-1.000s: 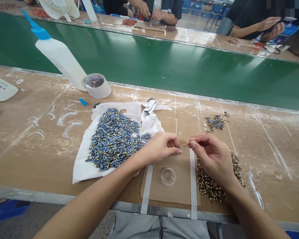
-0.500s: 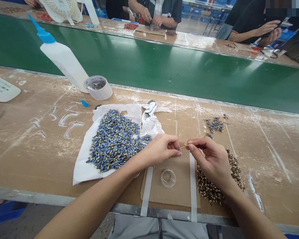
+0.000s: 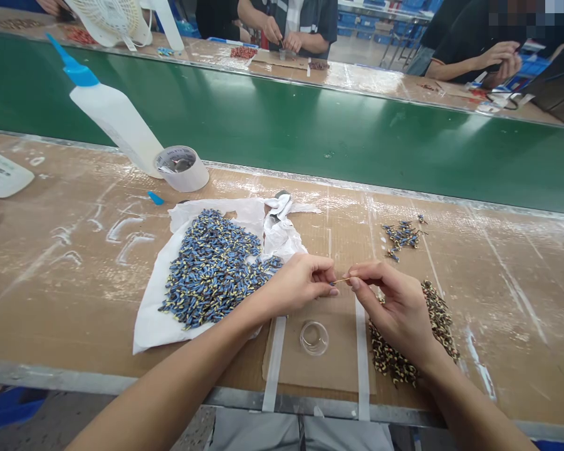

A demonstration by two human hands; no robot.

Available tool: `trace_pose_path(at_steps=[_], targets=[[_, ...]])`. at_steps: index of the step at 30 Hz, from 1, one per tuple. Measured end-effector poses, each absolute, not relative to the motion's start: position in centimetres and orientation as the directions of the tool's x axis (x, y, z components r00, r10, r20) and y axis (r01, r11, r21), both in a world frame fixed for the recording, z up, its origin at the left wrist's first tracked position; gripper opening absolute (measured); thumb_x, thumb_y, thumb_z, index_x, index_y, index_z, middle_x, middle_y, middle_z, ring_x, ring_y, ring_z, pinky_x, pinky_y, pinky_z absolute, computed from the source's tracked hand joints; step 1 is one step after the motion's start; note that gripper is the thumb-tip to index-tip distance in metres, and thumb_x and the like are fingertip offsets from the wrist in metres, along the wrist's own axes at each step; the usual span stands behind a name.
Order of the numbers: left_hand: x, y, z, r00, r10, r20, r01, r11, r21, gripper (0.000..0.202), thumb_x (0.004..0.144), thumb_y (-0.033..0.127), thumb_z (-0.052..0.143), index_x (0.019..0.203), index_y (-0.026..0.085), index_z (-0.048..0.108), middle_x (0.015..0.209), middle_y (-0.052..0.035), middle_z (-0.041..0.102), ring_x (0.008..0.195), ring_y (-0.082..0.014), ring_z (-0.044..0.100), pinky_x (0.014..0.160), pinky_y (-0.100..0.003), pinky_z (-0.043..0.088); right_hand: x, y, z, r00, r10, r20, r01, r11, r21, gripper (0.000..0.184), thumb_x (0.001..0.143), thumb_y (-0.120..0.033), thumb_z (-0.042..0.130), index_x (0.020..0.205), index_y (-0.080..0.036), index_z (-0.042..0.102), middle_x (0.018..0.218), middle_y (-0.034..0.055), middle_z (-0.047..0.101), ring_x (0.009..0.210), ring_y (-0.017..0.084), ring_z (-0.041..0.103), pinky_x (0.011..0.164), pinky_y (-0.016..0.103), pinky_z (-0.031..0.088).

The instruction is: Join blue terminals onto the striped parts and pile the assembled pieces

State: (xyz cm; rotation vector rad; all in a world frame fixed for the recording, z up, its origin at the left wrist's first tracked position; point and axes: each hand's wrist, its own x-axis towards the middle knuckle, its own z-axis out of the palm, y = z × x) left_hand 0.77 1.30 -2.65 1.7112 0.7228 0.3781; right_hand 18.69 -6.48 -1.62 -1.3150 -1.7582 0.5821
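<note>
My left hand (image 3: 301,285) is closed in a pinch on a small blue piece (image 3: 332,284), of which only a speck shows at the fingertips. A thin wooden stick, like a toothpick (image 3: 343,280), is pinched in my right hand (image 3: 397,307), its tip at the blue piece. Below the hands a small clear cup (image 3: 314,339) stands on a cardboard sheet (image 3: 326,374). Many blue, black and yellow pieces (image 3: 211,269) lie heaped on white paper (image 3: 145,326) left of my left hand. A pile of dark and cream pieces (image 3: 390,354) lies partly under my right hand.
A small group of blue and dark pieces (image 3: 402,237) lies farther back. Back left are a white squeeze bottle (image 3: 117,125), a tape roll (image 3: 188,175) and a blue cap (image 3: 155,198). Beyond the green belt (image 3: 282,125), other people work at a facing table.
The whole view has shifted slightly. Both hands stay in nearly the same place, with the stick still held between them at the small blue piece.
</note>
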Motion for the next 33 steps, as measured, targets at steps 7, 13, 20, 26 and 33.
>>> trace_pose_path(at_steps=[7, 13, 20, 26, 33], targets=[[0.5, 1.7, -2.5, 0.734, 0.659, -0.164, 0.300, -0.097, 0.949, 0.011, 0.077, 0.022, 0.065, 0.073, 0.015, 0.058, 0.063, 0.0032, 0.054, 0.062, -0.0103, 0.049, 0.058, -0.021, 0.036, 19.2, -7.0, -0.3, -0.103, 0.953, 0.283, 0.285, 0.301, -0.910, 0.012, 0.089, -0.012, 0.055, 0.093, -0.023, 0.060, 0.095, 0.0031, 0.065, 0.090, 0.016, 0.062, 0.078, 0.031, 0.050], [0.2, 2.1, -2.5, 0.697, 0.700, -0.157, 0.299, -0.084, 0.951, 0.005, 0.078, 0.020, 0.059, 0.078, 0.015, 0.058, 0.071, 0.0016, 0.059, 0.067, -0.0116, 0.054, 0.062, -0.023, 0.040, 17.0, -7.3, -0.3, -0.541, 0.806, 0.240, 0.387, 0.493, -0.779, 0.011, 0.087, -0.014, 0.055, 0.090, -0.019, 0.065, 0.095, 0.0052, 0.061, 0.090, 0.016, 0.056, 0.082, 0.032, 0.047], [-0.2, 2.5, -2.4, 0.673, 0.706, -0.222, 0.302, 0.013, 0.953, 0.009, 0.079, 0.024, 0.059, 0.081, 0.015, 0.060, 0.072, -0.0002, 0.062, 0.068, -0.0129, 0.057, 0.064, -0.024, 0.045, 19.3, -6.3, 0.7, -0.414, 0.892, 0.181, 0.508, 0.392, -0.767, 0.031, 0.088, -0.021, 0.056, 0.119, -0.022, 0.057, 0.114, 0.0073, 0.061, 0.102, 0.017, 0.057, 0.088, 0.032, 0.048], [-0.1, 2.7, -1.7, 0.618, 0.735, -0.280, 0.287, 0.121, 0.950, 0.012, 0.075, 0.025, 0.065, 0.077, 0.015, 0.059, 0.067, 0.0016, 0.059, 0.061, -0.0106, 0.055, 0.060, -0.023, 0.047, 27.6, -4.4, -0.3, 0.170, 0.977, 0.129, 0.776, -0.051, -0.629, 0.017, 0.087, -0.030, 0.054, 0.092, -0.018, 0.065, 0.082, 0.0053, 0.069, 0.069, 0.017, 0.061, 0.062, 0.031, 0.048], [-0.3, 2.6, -1.7, 0.639, 0.736, -0.225, 0.262, 0.067, 0.963, 0.014, 0.078, 0.029, 0.063, 0.078, 0.015, 0.059, 0.066, 0.0022, 0.056, 0.060, -0.0108, 0.053, 0.059, -0.023, 0.045, 29.5, -5.2, -0.4, -0.079, 0.978, -0.193, 0.764, -0.065, -0.642, 0.011, 0.084, -0.026, 0.057, 0.082, -0.020, 0.066, 0.074, 0.0003, 0.068, 0.068, 0.015, 0.061, 0.060, 0.028, 0.046]])
